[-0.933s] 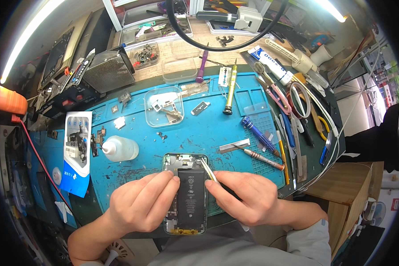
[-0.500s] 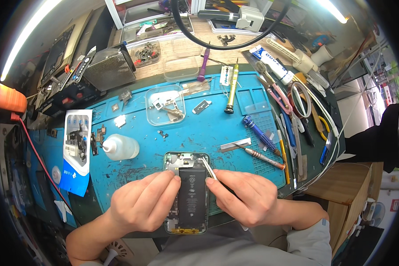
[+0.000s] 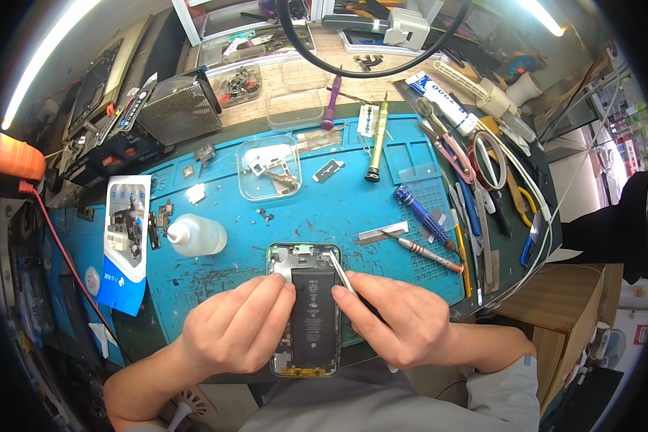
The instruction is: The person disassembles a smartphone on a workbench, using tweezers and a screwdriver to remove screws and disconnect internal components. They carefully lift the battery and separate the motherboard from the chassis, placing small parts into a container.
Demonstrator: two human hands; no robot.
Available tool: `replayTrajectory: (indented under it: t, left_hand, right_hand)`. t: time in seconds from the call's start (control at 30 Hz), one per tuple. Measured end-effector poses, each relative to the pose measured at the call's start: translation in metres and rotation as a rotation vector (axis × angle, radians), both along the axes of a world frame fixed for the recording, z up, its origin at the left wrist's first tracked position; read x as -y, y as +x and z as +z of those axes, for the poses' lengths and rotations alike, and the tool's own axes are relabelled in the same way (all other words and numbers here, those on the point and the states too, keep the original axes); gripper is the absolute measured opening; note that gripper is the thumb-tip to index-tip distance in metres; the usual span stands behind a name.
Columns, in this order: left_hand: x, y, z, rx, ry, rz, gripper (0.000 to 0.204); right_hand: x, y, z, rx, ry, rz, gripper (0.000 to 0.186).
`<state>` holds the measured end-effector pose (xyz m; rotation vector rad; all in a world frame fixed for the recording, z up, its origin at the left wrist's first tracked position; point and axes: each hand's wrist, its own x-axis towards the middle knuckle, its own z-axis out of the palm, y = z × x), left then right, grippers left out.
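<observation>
An opened phone (image 3: pixel 304 253) lies upright in front of me, its black battery (image 3: pixel 315 317) exposed and small metal parts showing along its top. My left hand (image 3: pixel 241 324) is closed at the phone's left edge, fingertips over the frame beside the top of the battery. Whether a small part is also pinched there is hidden. In my right hand (image 3: pixel 399 317) is a pair of tweezers (image 3: pixel 340 271), fingers closed round it. Its tips touch or hover just over the phone's upper right corner; I cannot tell which.
A blue work mat (image 3: pixel 266 230) lies beneath. Left of the phone stands a white squeeze bottle (image 3: pixel 198 235), near a packaged part (image 3: pixel 126 241). Ahead sits a clear plastic box (image 3: pixel 268 169) of small parts. Screwdrivers (image 3: pixel 430 255) and several other tools lie to the right.
The phone and both hands have shifted very slightly in view. The tweezers stay at the phone's upper right corner, and both grips look the same.
</observation>
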<state>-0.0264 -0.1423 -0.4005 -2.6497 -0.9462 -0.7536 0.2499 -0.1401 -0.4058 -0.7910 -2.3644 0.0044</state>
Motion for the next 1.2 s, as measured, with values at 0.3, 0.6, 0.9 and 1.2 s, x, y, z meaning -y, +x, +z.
replayTrajectory:
  t: [0.3, 0.6, 0.9, 1.2]
  left_hand:
    - [0.0011, 0.0008, 0.0011, -0.029, 0.013, -0.002, 0.020]
    - [0.0009, 0.0025, 0.0003, -0.037, 0.026, 0.003, 0.018]
    - [0.0025, 0.0024, 0.0001, -0.048, 0.021, 0.008, 0.018]
    - [0.0028, 0.0026, 0.0002, -0.050, 0.027, 0.022, 0.017]
  right_hand:
    - [0.0003, -0.0002, 0.0010, 0.010, -0.005, -0.006, 0.041]
    - [0.0010, -0.0016, 0.0026, 0.064, 0.013, -0.035, 0.039]
    - [0.0011, -0.0034, 0.0036, 0.062, -0.006, -0.049, 0.041]
    - [0.0007, -0.0030, 0.0006, 0.033, -0.006, -0.046, 0.042]
